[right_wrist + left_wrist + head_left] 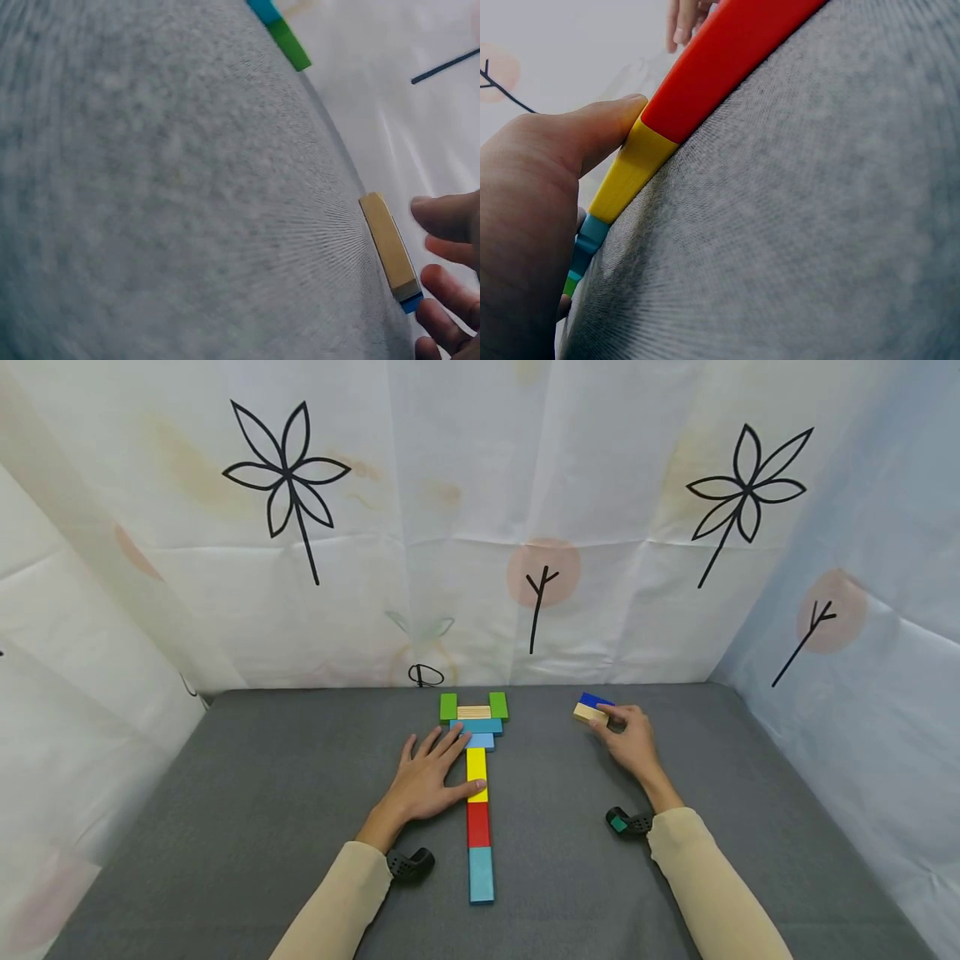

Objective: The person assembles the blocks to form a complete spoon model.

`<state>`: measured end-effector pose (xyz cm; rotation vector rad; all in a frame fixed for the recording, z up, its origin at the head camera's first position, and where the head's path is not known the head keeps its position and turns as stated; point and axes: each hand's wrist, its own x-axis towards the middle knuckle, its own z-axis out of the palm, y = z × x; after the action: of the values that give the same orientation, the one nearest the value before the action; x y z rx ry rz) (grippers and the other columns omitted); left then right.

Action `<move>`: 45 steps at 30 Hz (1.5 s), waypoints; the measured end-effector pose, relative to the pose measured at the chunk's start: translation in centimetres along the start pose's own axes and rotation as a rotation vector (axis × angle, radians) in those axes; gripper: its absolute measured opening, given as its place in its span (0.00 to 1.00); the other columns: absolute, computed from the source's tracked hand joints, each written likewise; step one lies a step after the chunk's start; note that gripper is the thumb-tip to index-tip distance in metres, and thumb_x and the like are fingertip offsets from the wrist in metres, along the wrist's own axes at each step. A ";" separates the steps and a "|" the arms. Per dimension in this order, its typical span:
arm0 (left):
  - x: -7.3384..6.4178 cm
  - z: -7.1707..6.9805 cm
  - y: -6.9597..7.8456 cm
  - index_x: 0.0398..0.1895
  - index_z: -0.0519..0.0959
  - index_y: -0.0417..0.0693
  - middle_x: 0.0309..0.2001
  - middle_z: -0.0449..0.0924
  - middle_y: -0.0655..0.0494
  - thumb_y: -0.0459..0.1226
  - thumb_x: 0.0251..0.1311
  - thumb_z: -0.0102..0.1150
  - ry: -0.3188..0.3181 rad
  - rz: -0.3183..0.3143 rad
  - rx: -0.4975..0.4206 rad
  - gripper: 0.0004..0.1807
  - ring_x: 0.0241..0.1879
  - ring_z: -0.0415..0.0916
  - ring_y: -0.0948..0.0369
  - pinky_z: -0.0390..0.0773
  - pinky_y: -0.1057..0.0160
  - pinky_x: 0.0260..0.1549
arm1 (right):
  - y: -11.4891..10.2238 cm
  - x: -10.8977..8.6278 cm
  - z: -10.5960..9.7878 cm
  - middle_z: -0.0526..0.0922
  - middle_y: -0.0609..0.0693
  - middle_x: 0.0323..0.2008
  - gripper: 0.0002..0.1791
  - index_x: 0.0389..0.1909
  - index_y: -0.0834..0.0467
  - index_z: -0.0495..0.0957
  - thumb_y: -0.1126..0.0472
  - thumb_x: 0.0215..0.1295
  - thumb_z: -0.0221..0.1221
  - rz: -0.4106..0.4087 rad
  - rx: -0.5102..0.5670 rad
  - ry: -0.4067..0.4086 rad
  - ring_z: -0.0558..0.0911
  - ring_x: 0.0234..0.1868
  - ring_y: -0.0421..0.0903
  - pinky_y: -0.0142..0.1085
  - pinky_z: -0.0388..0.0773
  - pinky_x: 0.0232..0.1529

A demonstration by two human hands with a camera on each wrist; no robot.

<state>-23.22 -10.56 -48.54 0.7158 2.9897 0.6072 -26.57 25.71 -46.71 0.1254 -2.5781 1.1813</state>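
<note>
Down the middle of the table runs a line of blocks: a light blue block (pixel 481 875), a red block (pixel 478 825), a yellow block (pixel 477 767), then two blue blocks set crosswise. My left hand (pixel 429 781) lies with spread fingers, its thumb on the yellow block and its fingertips by the crosswise blue block (pixel 483 726). Farther right, my right hand (pixel 633 743) reaches around a plain wooden block (pixel 591 713) and a dark blue block (pixel 596 699) lying side by side. In the right wrist view, a gap shows between thumb and wooden block.
At the far end of the line, a green block (pixel 448 707) and another green block (pixel 498 706) flank a plain wooden strip (pixel 474 712). A grey cloth (pixel 300 760) covers the table. Printed white curtains (pixel 465 510) hang along its back and sides.
</note>
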 end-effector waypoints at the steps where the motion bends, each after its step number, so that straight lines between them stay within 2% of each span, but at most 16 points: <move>1: 0.0 0.0 0.0 0.83 0.51 0.59 0.82 0.41 0.62 0.71 0.63 0.46 0.001 0.000 -0.002 0.50 0.80 0.39 0.49 0.30 0.34 0.72 | 0.1 -0.1 0.0 0.72 0.70 0.54 0.24 0.61 0.70 0.78 0.62 0.69 0.65 0.002 -0.011 -0.009 0.73 0.51 0.64 0.59 0.69 0.54; 6: 0.0 0.0 0.1 0.83 0.51 0.60 0.82 0.42 0.61 0.71 0.63 0.46 0.005 0.000 -0.002 0.50 0.80 0.40 0.49 0.31 0.35 0.72 | 0.5 -0.2 0.2 0.70 0.68 0.54 0.23 0.61 0.70 0.78 0.62 0.70 0.65 -0.004 -0.039 -0.035 0.72 0.52 0.64 0.59 0.68 0.54; 14: 0.0 0.0 0.1 0.83 0.51 0.60 0.82 0.42 0.61 0.71 0.63 0.46 0.008 0.001 -0.011 0.50 0.80 0.40 0.49 0.31 0.35 0.72 | 1.0 -0.4 0.5 0.72 0.66 0.49 0.18 0.54 0.69 0.83 0.64 0.67 0.67 -0.013 -0.027 -0.011 0.73 0.50 0.63 0.58 0.69 0.53; 20: 0.0 0.1 0.1 0.83 0.51 0.60 0.82 0.43 0.62 0.72 0.63 0.46 0.014 0.001 -0.007 0.50 0.80 0.40 0.50 0.31 0.35 0.72 | 1.0 -0.6 0.6 0.70 0.68 0.52 0.23 0.59 0.69 0.80 0.62 0.66 0.68 -0.025 -0.041 0.009 0.74 0.46 0.62 0.56 0.70 0.50; 28: -0.1 0.0 0.0 0.82 0.52 0.60 0.82 0.43 0.61 0.71 0.63 0.47 0.011 0.001 -0.011 0.50 0.80 0.40 0.49 0.30 0.35 0.72 | 0.8 -0.3 0.5 0.73 0.67 0.51 0.22 0.60 0.67 0.80 0.62 0.68 0.66 -0.002 -0.092 -0.061 0.74 0.49 0.62 0.58 0.70 0.52; 33: -0.1 0.0 0.0 0.83 0.50 0.61 0.82 0.42 0.62 0.71 0.63 0.47 0.001 0.001 -0.014 0.50 0.80 0.40 0.50 0.30 0.35 0.72 | 0.5 -0.3 0.3 0.75 0.68 0.51 0.22 0.60 0.67 0.79 0.63 0.68 0.66 -0.009 -0.126 -0.088 0.74 0.49 0.63 0.61 0.66 0.54; 39: 0.1 0.1 0.0 0.83 0.50 0.62 0.82 0.41 0.63 0.72 0.63 0.46 0.004 0.002 -0.010 0.50 0.80 0.39 0.51 0.30 0.36 0.72 | -0.6 0.3 0.4 0.76 0.65 0.47 0.20 0.58 0.66 0.81 0.64 0.68 0.66 -0.021 -0.102 -0.119 0.75 0.46 0.60 0.57 0.69 0.51; 45: 0.0 0.2 0.0 0.82 0.52 0.60 0.82 0.43 0.61 0.70 0.64 0.48 0.017 0.005 -0.004 0.49 0.80 0.41 0.49 0.31 0.35 0.72 | -3.4 1.6 2.5 0.77 0.64 0.50 0.20 0.58 0.65 0.81 0.64 0.67 0.67 -0.059 -0.012 -0.199 0.77 0.51 0.62 0.58 0.73 0.53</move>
<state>-23.23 -10.51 -48.70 0.7221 3.0023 0.6228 -27.98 21.62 -45.30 0.3296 -2.7301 1.1859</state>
